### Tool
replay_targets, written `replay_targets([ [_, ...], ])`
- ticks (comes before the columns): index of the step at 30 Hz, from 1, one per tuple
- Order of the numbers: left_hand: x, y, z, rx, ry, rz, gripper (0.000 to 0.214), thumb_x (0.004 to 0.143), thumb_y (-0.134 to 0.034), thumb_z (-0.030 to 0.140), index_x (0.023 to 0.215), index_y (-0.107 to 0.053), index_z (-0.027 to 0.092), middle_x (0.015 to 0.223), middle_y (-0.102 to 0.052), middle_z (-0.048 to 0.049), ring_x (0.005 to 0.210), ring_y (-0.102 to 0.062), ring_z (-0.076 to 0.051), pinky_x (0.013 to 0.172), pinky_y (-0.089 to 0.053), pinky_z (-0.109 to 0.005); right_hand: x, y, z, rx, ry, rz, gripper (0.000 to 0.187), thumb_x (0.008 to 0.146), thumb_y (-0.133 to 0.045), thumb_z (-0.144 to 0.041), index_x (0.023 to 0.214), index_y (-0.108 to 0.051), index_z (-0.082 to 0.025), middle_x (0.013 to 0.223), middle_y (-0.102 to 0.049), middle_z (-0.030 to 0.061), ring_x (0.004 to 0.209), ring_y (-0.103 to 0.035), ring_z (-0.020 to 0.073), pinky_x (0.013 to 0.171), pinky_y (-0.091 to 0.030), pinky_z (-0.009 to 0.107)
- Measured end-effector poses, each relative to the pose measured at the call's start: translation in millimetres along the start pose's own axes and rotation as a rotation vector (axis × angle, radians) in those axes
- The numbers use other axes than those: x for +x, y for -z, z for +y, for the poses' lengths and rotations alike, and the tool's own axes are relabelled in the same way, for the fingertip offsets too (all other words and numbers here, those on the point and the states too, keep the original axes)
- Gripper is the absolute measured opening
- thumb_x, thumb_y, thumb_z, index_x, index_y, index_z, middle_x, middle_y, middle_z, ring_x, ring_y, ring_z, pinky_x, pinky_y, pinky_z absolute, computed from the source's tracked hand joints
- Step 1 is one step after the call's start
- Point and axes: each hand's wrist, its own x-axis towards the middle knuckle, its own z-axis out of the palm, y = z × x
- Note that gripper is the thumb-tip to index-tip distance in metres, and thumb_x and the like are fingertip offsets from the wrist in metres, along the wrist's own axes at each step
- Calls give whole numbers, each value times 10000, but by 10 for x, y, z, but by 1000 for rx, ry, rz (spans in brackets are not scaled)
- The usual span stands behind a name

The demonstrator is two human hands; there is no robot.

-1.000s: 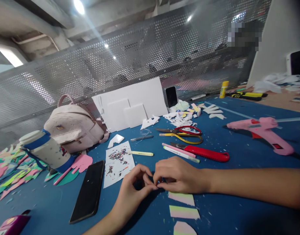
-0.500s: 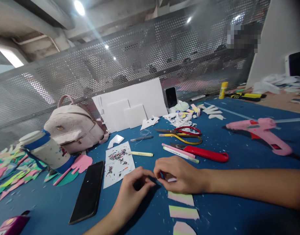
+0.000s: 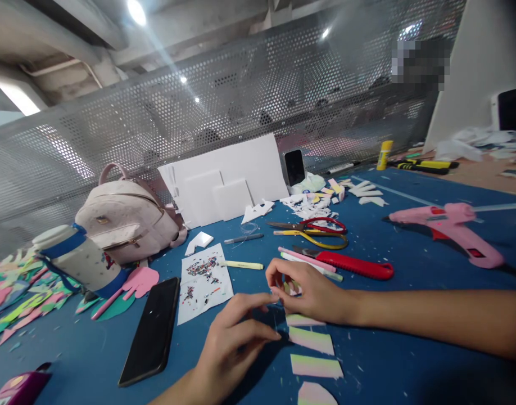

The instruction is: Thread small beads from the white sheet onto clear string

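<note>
My right hand (image 3: 308,292) hovers just above the blue table (image 3: 410,236), its fingers curled around a small piece of coloured paper (image 3: 292,288). My left hand (image 3: 235,337) lies just left of it, fingers stretched out toward the right hand and holding nothing. Three pastel paper strips (image 3: 312,340) lie in a column below the right hand. A black phone (image 3: 153,332) rests face up left of my left hand, beside a white sheet (image 3: 204,281) sprinkled with tiny confetti.
Behind the hands lie a red utility knife (image 3: 354,265), pens (image 3: 308,260), scissors (image 3: 321,229) and a pink glue gun (image 3: 452,228). A pink backpack (image 3: 127,216), a bottle (image 3: 78,259) and white boards (image 3: 228,183) stand at the back left. Paper cut-outs (image 3: 17,292) cover the left edge.
My right hand has lifted the small paper piece up and back from the table. My left hand has let go, opened its fingers and drawn slightly toward me. Another strip now shows under the right hand.
</note>
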Motion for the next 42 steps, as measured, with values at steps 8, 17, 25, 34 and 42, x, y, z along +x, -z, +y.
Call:
replay_targets([
  [8, 42, 4, 7, -172, 52, -19, 210, 965, -616, 59, 1002, -767, 200, 1002, -794, -102, 949, -730, -219, 859, -557, -329, -9, -19, 22, 2, 19, 0, 88, 882, -567, -103, 931, -575, -175, 838, -611, -9, 660, -494, 110, 611, -394, 213],
  [17, 38, -17, 3, -201, 75, -55, 209, 982, -603, 93, 1015, -778, 203, 957, -797, -107, 920, -736, -226, 851, -563, -344, 5, -9, 45, 27, 107, -82, 180, 929, -552, -79, 969, -706, -165, 853, -632, 20, 692, -539, 119, 626, -389, 225],
  [25, 34, 25, -17, -177, 131, -50, 172, 976, -619, 115, 972, -773, 192, 918, -799, -93, 888, -731, -218, 831, -551, -308, 15, 4, 47, 77, 100, -86, 129, 979, -651, -224, 899, -718, -148, 838, -673, 35, 692, -557, 127, 635, -412, 231],
  [34, 73, 663, -479, 121, 314, 92, 94, 918, -662, 206, 959, -746, 198, 862, -782, -59, 799, -711, -218, 775, -531, -295, 18, 22, 4, 84, 54, -83, 94, 951, -669, -153, 858, -680, -149, 834, -653, 22, 690, -538, 121, 598, -382, 219],
  [42, 66, 1139, -884, 176, 561, -214, 148, 860, -670, 271, 789, -763, 180, 790, -781, -52, 723, -707, -224, 642, -518, -258, 12, 33, 3, 83, 45, -87, 73, 941, -670, -134, 871, -668, -155, 848, -650, 16, 701, -526, 115, 587, -372, 208],
])
